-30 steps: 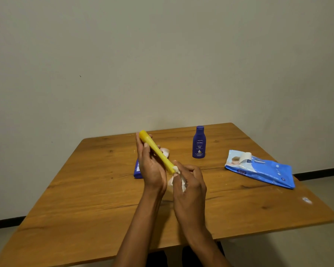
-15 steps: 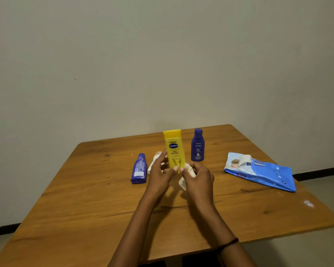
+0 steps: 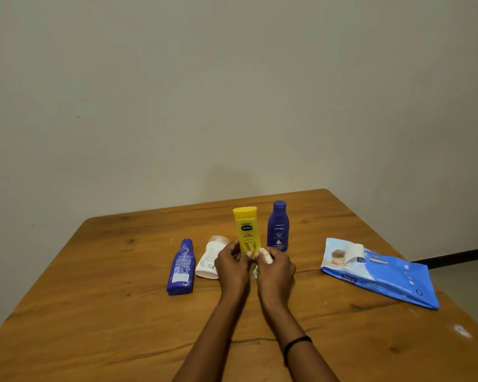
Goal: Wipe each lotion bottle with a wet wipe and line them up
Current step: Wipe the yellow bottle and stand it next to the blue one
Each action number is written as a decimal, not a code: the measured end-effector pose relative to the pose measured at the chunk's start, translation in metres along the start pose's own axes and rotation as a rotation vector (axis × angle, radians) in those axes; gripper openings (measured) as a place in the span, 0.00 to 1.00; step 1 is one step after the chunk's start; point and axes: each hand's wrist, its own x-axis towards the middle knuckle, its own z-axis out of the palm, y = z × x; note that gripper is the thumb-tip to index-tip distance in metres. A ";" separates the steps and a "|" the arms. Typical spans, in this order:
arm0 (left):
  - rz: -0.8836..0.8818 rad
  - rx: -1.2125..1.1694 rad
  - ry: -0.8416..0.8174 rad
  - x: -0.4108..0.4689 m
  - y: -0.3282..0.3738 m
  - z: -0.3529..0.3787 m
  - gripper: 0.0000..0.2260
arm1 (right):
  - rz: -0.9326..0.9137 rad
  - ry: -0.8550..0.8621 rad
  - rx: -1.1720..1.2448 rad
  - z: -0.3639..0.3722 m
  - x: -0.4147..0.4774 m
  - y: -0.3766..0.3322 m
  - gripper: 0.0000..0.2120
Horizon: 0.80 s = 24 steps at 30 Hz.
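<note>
The yellow bottle (image 3: 246,230) is held upright over the middle of the worktop (image 3: 94,312), its base hidden by the hands. The left hand (image 3: 231,264) has its grip closed round the lower part, while the right hand (image 3: 276,267) has its grip bunched on a wet wipe (image 3: 265,259), pressed to the bottle's lower right edge. Just right, a dark blue bottle (image 3: 278,227) is stood upright. To the left, a white bottle (image 3: 210,257) and a second blue bottle (image 3: 181,267) are laid flat.

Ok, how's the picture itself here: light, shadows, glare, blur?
Head view: dim warm light, no strong glare; faint soft shadow on the wall above the table; logos on the yellow bottle and upright blue bottle legible, small print on the lying blue bottle unreadable; left hand and right hand sharp.
</note>
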 end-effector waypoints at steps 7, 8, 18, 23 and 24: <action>0.032 0.100 0.055 0.016 -0.008 0.015 0.16 | -0.020 -0.027 -0.075 0.007 0.010 0.011 0.09; 0.042 0.112 0.058 0.017 -0.010 0.016 0.15 | -0.027 -0.029 -0.077 0.007 0.011 0.010 0.09; 0.078 0.187 0.054 0.022 -0.012 0.022 0.11 | -0.027 -0.051 -0.127 0.008 0.013 0.006 0.13; 0.087 0.236 0.039 0.022 -0.010 0.021 0.10 | -0.028 -0.058 -0.154 0.007 0.012 0.005 0.15; 0.093 0.243 0.035 0.021 -0.010 0.021 0.10 | -0.033 -0.059 -0.155 0.007 0.011 0.004 0.15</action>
